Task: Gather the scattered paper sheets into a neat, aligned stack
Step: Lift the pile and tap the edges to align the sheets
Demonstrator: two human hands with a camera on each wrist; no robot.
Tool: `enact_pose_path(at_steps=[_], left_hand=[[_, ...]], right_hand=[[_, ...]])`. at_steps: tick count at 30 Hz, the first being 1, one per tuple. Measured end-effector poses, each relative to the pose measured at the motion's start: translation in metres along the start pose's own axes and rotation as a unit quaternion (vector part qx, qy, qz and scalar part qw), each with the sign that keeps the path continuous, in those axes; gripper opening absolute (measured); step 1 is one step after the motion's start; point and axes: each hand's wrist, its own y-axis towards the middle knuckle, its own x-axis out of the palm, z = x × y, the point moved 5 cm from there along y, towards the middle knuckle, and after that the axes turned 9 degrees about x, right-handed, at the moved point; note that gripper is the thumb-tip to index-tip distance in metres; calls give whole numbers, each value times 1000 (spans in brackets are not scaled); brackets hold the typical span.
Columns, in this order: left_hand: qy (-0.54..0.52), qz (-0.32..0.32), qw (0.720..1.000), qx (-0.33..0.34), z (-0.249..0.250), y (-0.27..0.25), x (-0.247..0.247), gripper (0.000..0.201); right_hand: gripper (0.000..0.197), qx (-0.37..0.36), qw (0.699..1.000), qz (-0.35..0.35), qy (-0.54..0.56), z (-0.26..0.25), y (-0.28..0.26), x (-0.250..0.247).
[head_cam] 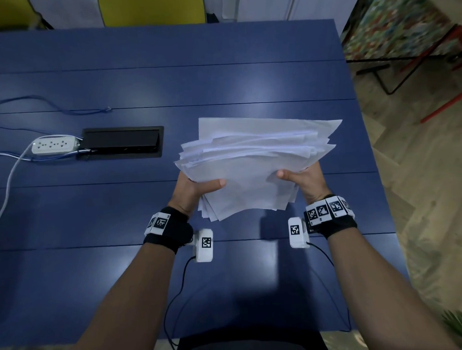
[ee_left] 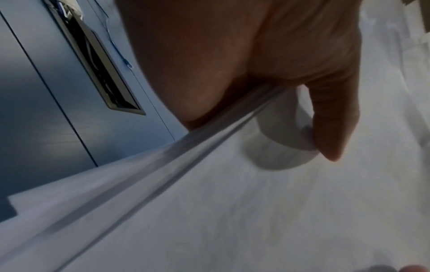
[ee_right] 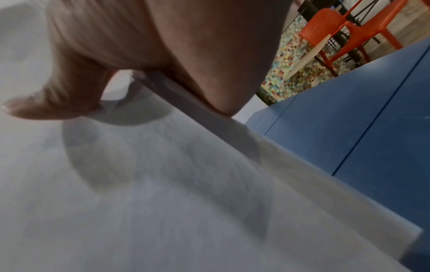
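Observation:
A loose bundle of white paper sheets (head_cam: 253, 163) is held up over the blue table (head_cam: 142, 73), its far edges fanned and uneven. My left hand (head_cam: 196, 189) grips the bundle's left side, thumb on top and fingers hidden underneath. On the right side my right hand (head_cam: 303, 180) grips it the same way. In the left wrist view the thumb (ee_left: 330, 117) presses on the top sheet (ee_left: 232, 211). The right wrist view shows the thumb (ee_right: 53, 99) lying on the paper (ee_right: 139, 193), with the stack's edge under the palm.
A black recessed cable box (head_cam: 121, 142) sits in the table to the left of the paper, with a white power strip (head_cam: 54, 145) and cables (head_cam: 7, 182) beside it. The table's right edge (head_cam: 368, 154) runs close to my right hand. Red chairs (ee_right: 344, 31) stand beyond it.

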Motion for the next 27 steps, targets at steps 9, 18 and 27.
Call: enact_pose_path(at_steps=[9, 18, 27], left_hand=[[11, 8, 1000, 22, 9, -4, 10, 53], [-5, 2, 998, 59, 22, -6, 13, 51], [68, 83, 993, -39, -44, -18, 0, 32]], right_hand=[[55, -12, 1000, 12, 4, -12, -15, 18], [47, -93, 995, -20, 14, -47, -19, 19], [33, 69, 993, 84, -45, 29, -17, -4]])
